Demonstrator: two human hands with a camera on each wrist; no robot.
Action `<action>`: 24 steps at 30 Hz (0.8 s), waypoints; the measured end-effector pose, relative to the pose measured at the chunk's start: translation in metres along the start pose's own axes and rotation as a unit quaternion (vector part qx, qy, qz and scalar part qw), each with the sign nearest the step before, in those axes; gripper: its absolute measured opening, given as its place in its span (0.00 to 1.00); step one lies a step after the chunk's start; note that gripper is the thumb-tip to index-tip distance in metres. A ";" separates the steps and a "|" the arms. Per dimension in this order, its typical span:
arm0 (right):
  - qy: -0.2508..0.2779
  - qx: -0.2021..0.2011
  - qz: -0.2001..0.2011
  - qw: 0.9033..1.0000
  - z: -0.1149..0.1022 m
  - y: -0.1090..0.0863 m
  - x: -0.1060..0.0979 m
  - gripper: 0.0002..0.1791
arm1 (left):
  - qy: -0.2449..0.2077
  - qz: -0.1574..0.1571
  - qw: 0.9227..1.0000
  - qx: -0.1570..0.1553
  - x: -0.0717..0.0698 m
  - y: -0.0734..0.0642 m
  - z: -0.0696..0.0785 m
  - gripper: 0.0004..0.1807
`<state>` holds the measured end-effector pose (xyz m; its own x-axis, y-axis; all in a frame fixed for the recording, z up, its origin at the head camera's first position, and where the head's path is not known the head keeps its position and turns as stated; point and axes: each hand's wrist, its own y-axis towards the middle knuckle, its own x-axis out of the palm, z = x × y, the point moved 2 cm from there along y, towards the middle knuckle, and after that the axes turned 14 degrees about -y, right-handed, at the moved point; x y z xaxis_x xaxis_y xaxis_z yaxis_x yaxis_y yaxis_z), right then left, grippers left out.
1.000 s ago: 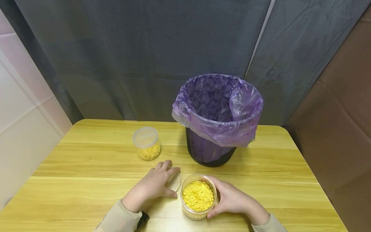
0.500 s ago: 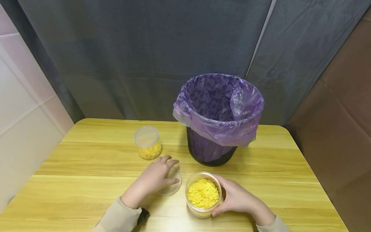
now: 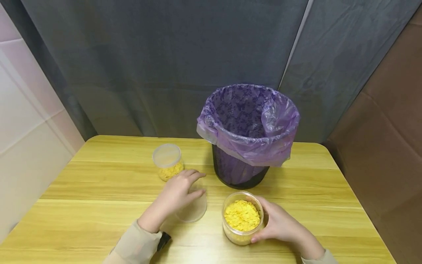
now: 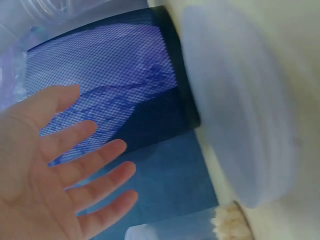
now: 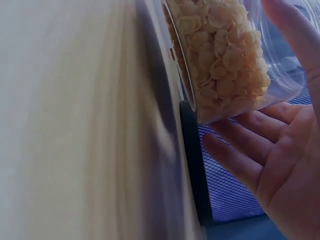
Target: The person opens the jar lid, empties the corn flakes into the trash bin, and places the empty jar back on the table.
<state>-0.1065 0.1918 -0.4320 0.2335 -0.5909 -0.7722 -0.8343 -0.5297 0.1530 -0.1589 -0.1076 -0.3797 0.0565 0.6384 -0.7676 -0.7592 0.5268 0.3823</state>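
Note:
My right hand (image 3: 281, 223) grips an uncovered clear plastic jar (image 3: 234, 235) by its right side, thumb in front and fingers behind. Yellow flakes (image 3: 242, 215) fill much of it, and they also show through the wall in the right wrist view. Whether the jar touches the table I cannot tell. Over a round clear lid (image 3: 197, 209) lying on the table, my left hand (image 3: 174, 194) hovers with spread fingers and holds nothing. In the left wrist view its palm (image 4: 35, 185) is bare, with the lid (image 4: 240, 110) to the right.
Behind the left hand stands a second, lidded jar (image 3: 167, 156) of yellow flakes, partly hidden by that hand. A black mesh bin (image 3: 237, 168) with a purple bag (image 3: 254, 150) over its rim stands at the back of the wooden table (image 3: 82, 190). A grey curtain (image 3: 165, 66) hangs behind.
My right hand has moved the uncovered jar to the right and slightly away from me. The left hand has drawn off the lid and shifted up and left, leaving the lid on the table.

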 end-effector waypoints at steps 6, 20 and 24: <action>-0.003 0.008 0.021 1.000 0.000 -0.004 -0.010 0.56 | -0.003 0.040 0.999 0.004 -0.014 0.015 0.008 0.22; -0.017 0.026 0.055 0.998 -0.005 -0.012 -0.038 0.55 | -0.047 0.113 0.992 0.033 -0.035 0.033 0.017 0.22; -0.034 0.025 0.078 0.996 -0.007 -0.015 -0.047 0.57 | -0.059 0.127 0.989 0.036 -0.039 0.037 0.017 0.24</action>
<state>-0.1012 0.2236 -0.3935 0.0657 -0.6195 -0.7823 -0.8823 -0.4023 0.2445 -0.1780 -0.1032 -0.3269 -0.0523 0.8142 -0.5783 -0.7101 0.3768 0.5948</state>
